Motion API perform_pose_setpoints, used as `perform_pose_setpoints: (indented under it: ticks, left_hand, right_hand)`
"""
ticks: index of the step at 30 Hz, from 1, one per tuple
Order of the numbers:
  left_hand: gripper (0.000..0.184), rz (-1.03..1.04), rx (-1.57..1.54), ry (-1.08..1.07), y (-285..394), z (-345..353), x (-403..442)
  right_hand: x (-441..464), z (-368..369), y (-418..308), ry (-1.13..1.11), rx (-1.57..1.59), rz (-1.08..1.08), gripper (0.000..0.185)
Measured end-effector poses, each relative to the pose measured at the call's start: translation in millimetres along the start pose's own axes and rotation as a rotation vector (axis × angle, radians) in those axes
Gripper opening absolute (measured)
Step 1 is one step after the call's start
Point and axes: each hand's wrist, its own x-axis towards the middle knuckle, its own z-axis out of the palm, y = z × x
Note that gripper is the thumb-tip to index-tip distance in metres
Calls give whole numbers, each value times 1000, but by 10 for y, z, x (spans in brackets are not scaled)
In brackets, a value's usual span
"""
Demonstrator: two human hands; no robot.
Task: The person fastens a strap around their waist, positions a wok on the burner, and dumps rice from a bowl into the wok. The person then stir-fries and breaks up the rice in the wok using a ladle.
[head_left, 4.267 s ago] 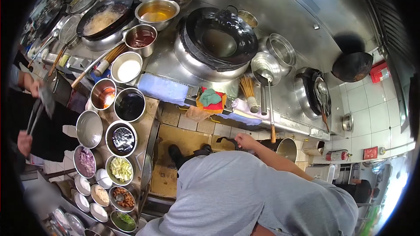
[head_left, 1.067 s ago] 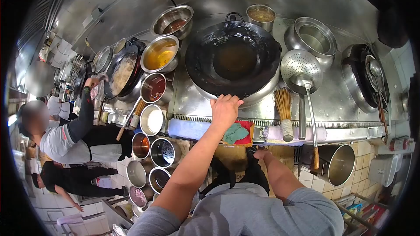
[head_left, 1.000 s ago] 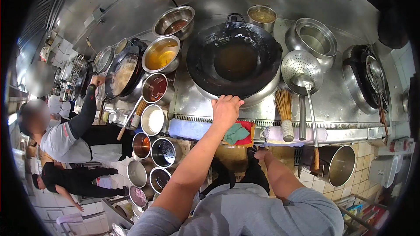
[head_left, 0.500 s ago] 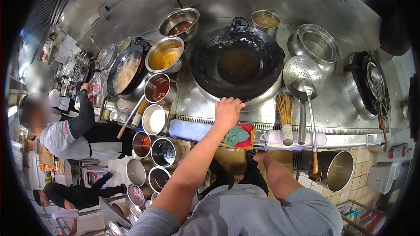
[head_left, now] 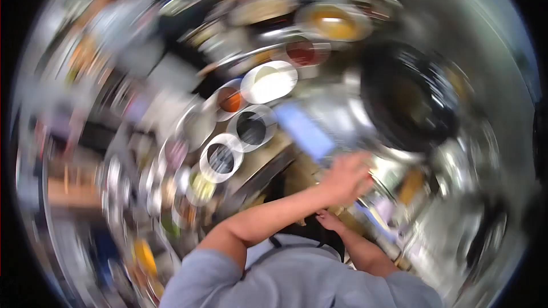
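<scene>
Strong motion blur covers the view. My left hand (head_left: 347, 181) hangs over the counter's front edge, just below the near rim of a black wok (head_left: 408, 97). Its fingers are smeared, and no held object can be made out. A gap appears to lie between hand and wok. Low by my body is my right hand (head_left: 329, 220), nearest to my dark trousers; its fingers are too blurred to read. Left of my left hand, a blue folded cloth (head_left: 305, 131) lies along the counter edge.
Left stand several metal pots, among them a white-looking pot (head_left: 269, 82), a pot of orange liquid (head_left: 230, 100) and a pot of dark liquid (head_left: 251, 128). Behind them are a bowl of yellow liquid (head_left: 333, 23) and a pot of red sauce (head_left: 305, 51). A blurred co-worker (head_left: 123, 28) stands upper left.
The whole view has swung toward the left, so the wok now appears farther right and tilted. My left hand has come away from the wok's rim. My right hand stays low by my body.
</scene>
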Motion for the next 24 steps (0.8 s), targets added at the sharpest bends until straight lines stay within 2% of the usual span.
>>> perform_pose_setpoints:
  ticks: [1, 2, 3, 4, 5, 6, 7, 9, 10, 12, 16, 17, 19, 21, 23, 24]
  left_hand:
    - [31, -88, -89, -106, 21, -115, -328]
    - [29, -250, -106, -257, 122, -284, -673]
    - [29, -319, -98, -319, 199, -426, -1053]
    - [29, -450, -66, -186, 248, -539, -1435]
    - [30, -528, -57, -164, 310, -601, -1794]
    - [32, -593, -57, -153, 391, -634, -2145]
    - [32, -665, -84, 23, 504, -736, -2475]
    - [27, -849, -123, 420, 599, -726, -3133]
    - [26, -911, 9, 613, 609, -639, -3455]
    - [23, -1162, -246, 999, 759, -556, -3983]
    - [22, -1335, -308, 1495, 1223, -103, -5028]
    - [23, -1354, -378, 1636, 1336, 78, -5247]
    - [24, -1259, -552, 1935, 1710, 398, -5662]
    - [21, -1017, -764, 2419, 2194, 626, -5944]
    - [27, -851, -682, 2696, 2544, 960, -6319]
    - [30, -614, -673, 2894, 2759, 1016, -6405]
  right_hand:
    - [-2, 84, 349, -104, -9, -251, 41]
    - [-84, -45, 329, -279, 12, -10, 32]
    - [-65, 5, 632, -318, -7, 58, 29]
    - [-108, -200, 683, -533, -15, 233, 34]
    - [-71, -43, 1568, -296, -174, -149, 31]
    - [-74, -305, 1407, -447, -193, 31, 31]
    - [4, -448, 1132, -520, -236, 130, 31]
    - [187, -539, 690, -595, -313, 193, 31]
    - [298, -525, 479, -618, -350, 190, 32]
    - [509, -436, 77, -670, -421, 164, 32]
    - [745, -24, -556, -764, -540, 66, 32]
    - [766, 112, -676, -790, -572, 39, 32]
    - [729, 369, -904, -838, -623, -14, 32]
    - [657, 607, -1078, -878, -671, -69, 32]
    - [599, 839, -1166, -925, -714, -139, 33]
    - [596, 953, -1155, -950, -734, -183, 33]
